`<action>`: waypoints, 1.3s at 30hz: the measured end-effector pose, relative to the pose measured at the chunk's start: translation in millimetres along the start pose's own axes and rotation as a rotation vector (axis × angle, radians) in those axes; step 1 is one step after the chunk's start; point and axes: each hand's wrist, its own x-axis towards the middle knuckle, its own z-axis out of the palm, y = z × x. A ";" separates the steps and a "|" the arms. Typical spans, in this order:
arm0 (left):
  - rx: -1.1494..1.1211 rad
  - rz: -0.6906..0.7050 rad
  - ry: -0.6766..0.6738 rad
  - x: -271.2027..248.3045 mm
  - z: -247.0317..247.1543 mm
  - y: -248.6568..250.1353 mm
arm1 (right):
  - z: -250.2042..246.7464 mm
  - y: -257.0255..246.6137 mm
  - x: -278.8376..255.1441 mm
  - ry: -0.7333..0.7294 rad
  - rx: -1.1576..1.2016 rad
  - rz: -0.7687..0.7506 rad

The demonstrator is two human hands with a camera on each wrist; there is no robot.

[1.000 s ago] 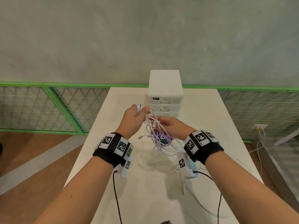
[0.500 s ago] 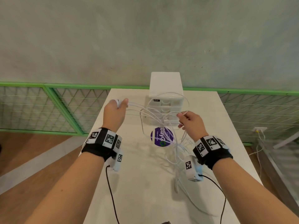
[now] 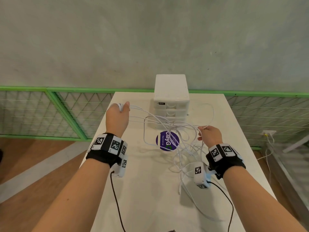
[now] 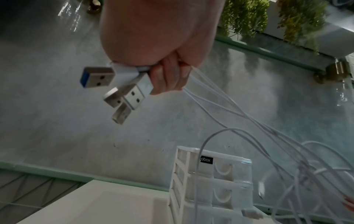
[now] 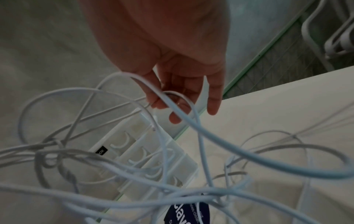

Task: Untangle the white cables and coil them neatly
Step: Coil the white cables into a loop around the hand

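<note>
Several thin white cables (image 3: 168, 124) stretch in a tangle between my two raised hands above the white table (image 3: 150, 190). My left hand (image 3: 119, 111) grips a bundle of their USB plug ends (image 4: 122, 91), which stick out past the curled fingers (image 4: 168, 78). My right hand (image 3: 206, 133) pinches a cable strand (image 5: 168, 100) between thumb and fingers. More cable (image 3: 189, 158) hangs in loops from the knot down onto the table, with one end (image 3: 179, 190) lying near the right wrist camera.
A small white drawer unit (image 3: 171, 101) stands at the table's far end behind the cables. A round purple sticker (image 3: 167, 141) lies on the table under the tangle. A green mesh railing (image 3: 50, 111) runs behind, and the table's edges are close on both sides.
My hands have drawn apart, the left moving up and left with the plug ends, the right moving right. The cables now stretch out between them instead of bunching.
</note>
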 end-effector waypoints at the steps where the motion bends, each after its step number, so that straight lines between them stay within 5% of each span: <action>1: 0.012 0.000 0.000 -0.9 1.1 0.3 | -0.4 1.6 -0.4 0.001 0.019 0.037; 5: 0.112 0.082 -0.066 -5.2 7.2 10.7 | -6.4 -4.0 -4.9 -0.010 -0.041 0.218; 7: 0.157 0.143 -0.107 -7.6 10.9 21.1 | -7.9 -17.3 -6.5 0.078 -0.063 0.173; 9: 0.190 0.204 -0.125 -10.4 15.3 31.3 | -7.5 -33.7 -17.2 0.146 -0.073 -0.057; 13: 0.224 0.295 -0.157 -18.9 24.2 50.5 | 10.4 -73.3 -61.4 -0.337 -0.017 -0.570; 15: 0.225 0.325 -0.183 -22.9 26.8 63.2 | 26.6 -80.3 -73.3 -0.526 -0.073 -0.601; 20: 0.283 0.379 -0.254 -21.8 17.5 85.1 | 47.6 -55.2 -61.6 -0.567 -0.043 -0.518; 23: 0.409 0.344 -0.373 -12.3 3.0 70.5 | 29.4 -49.2 -45.0 -0.500 0.031 -0.490; 28: 0.387 0.070 -0.698 -34.2 -1.4 59.7 | -1.7 -71.5 -20.6 -0.283 -0.022 -0.652; 34: 0.230 -0.069 -1.002 -59.1 -1.5 80.2 | -17.3 -72.8 8.1 -0.038 -0.694 -0.928; 36: 0.124 -0.059 -1.076 -64.3 -0.1 88.9 | -13.9 -63.9 11.5 -0.058 -0.849 -0.929; 39: -0.076 -0.073 -1.088 -68.6 3.6 98.8 | 2.4 -45.4 3.0 -0.159 -0.751 -0.916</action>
